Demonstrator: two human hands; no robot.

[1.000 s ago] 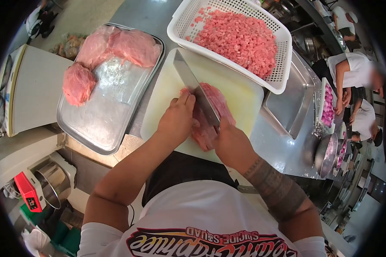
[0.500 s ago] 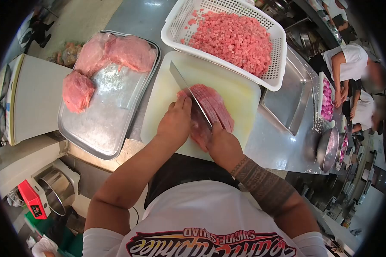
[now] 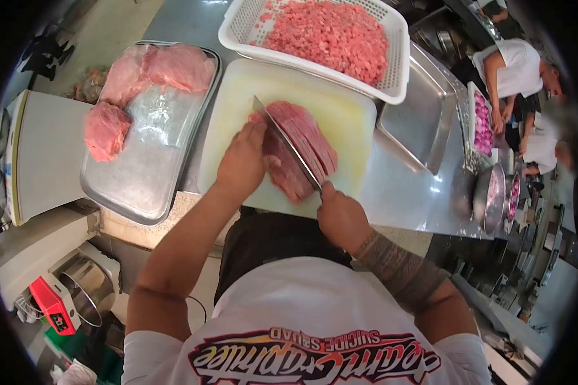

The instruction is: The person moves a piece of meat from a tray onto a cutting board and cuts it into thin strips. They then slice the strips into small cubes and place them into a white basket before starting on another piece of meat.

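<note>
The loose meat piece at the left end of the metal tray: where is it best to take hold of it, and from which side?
Probably grasp the loose meat piece across its thick middle, coming from above: it lies flat and alone on the metal tray, apart from the other slabs.

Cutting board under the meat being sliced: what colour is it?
The cutting board is pale yellowish white, plain and unpatterned; the head view shows it best.
</note>
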